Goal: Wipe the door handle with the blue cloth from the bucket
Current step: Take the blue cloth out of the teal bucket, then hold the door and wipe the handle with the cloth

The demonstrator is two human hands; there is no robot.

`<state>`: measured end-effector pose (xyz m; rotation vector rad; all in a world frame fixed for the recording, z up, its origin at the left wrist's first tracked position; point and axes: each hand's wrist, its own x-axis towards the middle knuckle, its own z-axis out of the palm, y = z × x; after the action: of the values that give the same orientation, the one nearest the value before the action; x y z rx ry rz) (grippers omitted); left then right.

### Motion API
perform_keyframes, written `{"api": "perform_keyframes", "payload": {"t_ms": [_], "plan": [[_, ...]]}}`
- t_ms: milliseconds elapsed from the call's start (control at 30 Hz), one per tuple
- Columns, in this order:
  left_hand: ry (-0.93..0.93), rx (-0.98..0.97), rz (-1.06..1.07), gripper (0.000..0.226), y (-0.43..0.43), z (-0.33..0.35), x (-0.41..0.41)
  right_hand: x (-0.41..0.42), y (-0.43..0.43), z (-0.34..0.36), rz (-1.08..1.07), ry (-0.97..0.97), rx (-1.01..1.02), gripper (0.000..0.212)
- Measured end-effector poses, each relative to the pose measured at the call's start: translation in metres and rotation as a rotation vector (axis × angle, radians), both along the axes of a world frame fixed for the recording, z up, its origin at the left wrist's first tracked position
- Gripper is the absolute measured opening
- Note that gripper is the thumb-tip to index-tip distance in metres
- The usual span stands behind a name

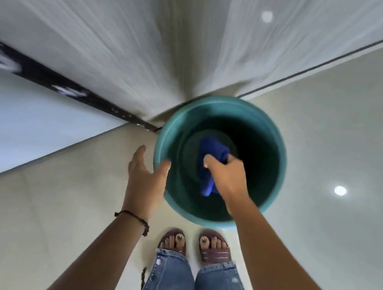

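A teal plastic bucket [272,143] stands on the pale tiled floor, seen from straight above. Inside it is the blue cloth [212,148], partly bunched, with one end hanging below my fist. My right hand [225,173] reaches into the bucket and is closed on the cloth. My left hand [145,175] rests on the bucket's near left rim, thumb over the edge, fingers spread outside it. No door handle is in view.
A grey-white door or wall panel [128,31] rises just behind the bucket, with a dark threshold strip [67,89] running left along its base. My feet in sandals [193,245] stand right in front of the bucket. Glossy floor tiles [351,147] spread to the right.
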<state>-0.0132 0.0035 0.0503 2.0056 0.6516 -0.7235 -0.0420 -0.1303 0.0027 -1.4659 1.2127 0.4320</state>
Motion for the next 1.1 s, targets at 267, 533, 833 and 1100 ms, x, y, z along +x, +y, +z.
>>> {"api": "perform_keyframes", "payload": {"t_ms": [267,533,833,1100], "plan": [[0.111,-0.353,0.335,0.045,0.024,0.31,-0.059,-0.056,0.018,0.348,-0.052,-0.191,0.39,0.041],[-0.06,-0.754,0.426,0.024,0.147,0.529,-0.124,-0.084,0.105,0.583,0.36,-0.426,0.553,0.045],[-0.464,-0.676,0.566,0.028,0.382,0.587,-0.194,-0.122,0.34,0.633,0.516,-0.602,0.604,0.036],[-0.748,-0.336,0.776,0.035,0.597,0.62,-0.2,-0.107,0.539,0.685,0.494,-0.78,0.547,0.032]]}}
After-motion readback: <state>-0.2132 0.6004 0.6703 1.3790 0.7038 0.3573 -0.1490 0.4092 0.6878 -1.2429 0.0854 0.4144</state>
